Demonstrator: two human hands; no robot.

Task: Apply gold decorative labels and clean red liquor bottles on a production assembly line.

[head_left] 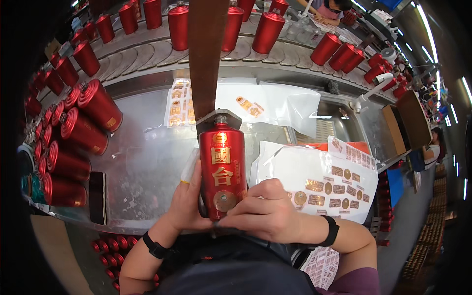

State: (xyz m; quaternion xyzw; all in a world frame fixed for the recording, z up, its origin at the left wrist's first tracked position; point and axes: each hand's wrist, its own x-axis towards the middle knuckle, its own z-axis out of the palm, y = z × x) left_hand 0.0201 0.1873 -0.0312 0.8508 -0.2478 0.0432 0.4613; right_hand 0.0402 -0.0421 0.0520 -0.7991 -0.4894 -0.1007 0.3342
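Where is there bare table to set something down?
Mostly bare: the patch right of the red bottles and phone, up to the left hand. Crowded: the bottle-lined left edge, and right of the held bottle, where sticker sheets lie.

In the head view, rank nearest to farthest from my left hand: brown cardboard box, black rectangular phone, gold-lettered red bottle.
1. Gold-lettered red bottle: against your left hand.
2. Black rectangular phone: on the left.
3. Brown cardboard box: far right.
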